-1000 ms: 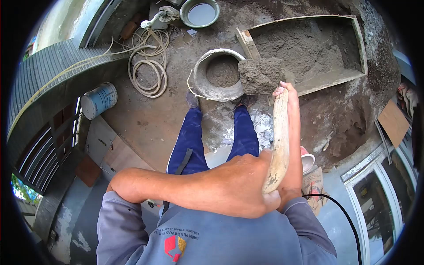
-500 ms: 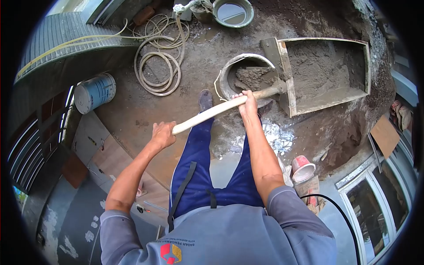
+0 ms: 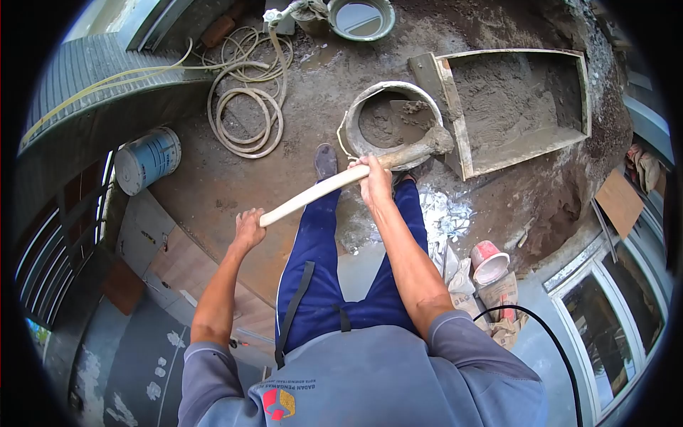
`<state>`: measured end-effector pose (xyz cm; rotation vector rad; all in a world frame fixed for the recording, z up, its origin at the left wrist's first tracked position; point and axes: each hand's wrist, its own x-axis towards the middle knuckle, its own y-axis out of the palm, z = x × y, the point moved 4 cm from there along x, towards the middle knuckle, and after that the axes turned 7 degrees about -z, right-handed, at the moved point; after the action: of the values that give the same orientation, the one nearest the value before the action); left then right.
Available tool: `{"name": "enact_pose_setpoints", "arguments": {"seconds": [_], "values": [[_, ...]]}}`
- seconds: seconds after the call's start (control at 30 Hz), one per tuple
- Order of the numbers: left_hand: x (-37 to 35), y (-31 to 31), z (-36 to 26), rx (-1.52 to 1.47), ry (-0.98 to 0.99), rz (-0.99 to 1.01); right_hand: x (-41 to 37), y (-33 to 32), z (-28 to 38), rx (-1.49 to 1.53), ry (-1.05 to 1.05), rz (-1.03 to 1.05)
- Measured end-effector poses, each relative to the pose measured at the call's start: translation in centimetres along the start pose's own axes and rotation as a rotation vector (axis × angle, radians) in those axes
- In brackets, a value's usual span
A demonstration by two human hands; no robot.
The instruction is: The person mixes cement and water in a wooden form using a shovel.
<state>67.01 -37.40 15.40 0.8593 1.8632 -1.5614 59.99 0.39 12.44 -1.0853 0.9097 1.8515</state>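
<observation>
Mortar-stained concrete ground (image 3: 235, 185), outdoors; coiled pale hose (image 3: 245, 117) and blue-and-white drum (image 3: 146, 160) on your left. Your left hand (image 3: 249, 228) wraps the end of the pale wooden tool handle (image 3: 313, 192); your right hand (image 3: 373, 178) clamps it further down. Its mortar-caked head rests in the round grey bucket (image 3: 370, 147), beside the rectangular mortar trough (image 3: 526, 146).

This is a small outdoor building site beside a house. A mortar trough (image 3: 523, 107) holding grey mix sits on bare, cement-stained ground (image 3: 235, 188), next to a crusted bucket (image 3: 353, 139) with a shovel (image 3: 313, 193) resting in it. A coiled hose (image 3: 245, 117), a water basin (image 3: 356, 18), torn paper sacks (image 3: 498, 295) and glazed doors (image 3: 605, 327) surround the patch.
</observation>
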Motion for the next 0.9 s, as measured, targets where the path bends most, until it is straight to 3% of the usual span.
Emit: {"name": "enact_pose_setpoints", "arguments": {"seconds": [0.1,0.2,0.3,0.5,0.67,0.77,0.9], "values": [[-5.3,-7.2,-7.3,-0.047,0.386,-0.048,-2.7,-1.5,5.6,0.004,-0.009,0.056],[-9.9,-11.0,-15.9,-0.182,0.456,0.077,-5.8,-3.2,12.9,0.012,-0.037,0.054],[-11.5,-12.6,-26.6,-0.314,0.355,0.181,-6.4,-5.7,21.7,0.101,-0.101,0.000],[-2.0,-11.1,-48.8,-0.362,0.573,0.021,2.3,-10.9,44.1,0.087,-0.383,-0.146],[8.3,-12.5,-66.1,-0.313,0.507,-0.020,18.7,-13.9,59.4,0.050,-0.461,-0.142],[13.4,-12.0,-69.9,-0.323,0.463,-0.053,27.7,-13.8,61.4,-0.005,-0.389,-0.127],[14.0,-10.7,-68.5,-0.311,0.308,0.013,33.5,-12.8,52.9,-0.083,-0.255,-0.158]]}}
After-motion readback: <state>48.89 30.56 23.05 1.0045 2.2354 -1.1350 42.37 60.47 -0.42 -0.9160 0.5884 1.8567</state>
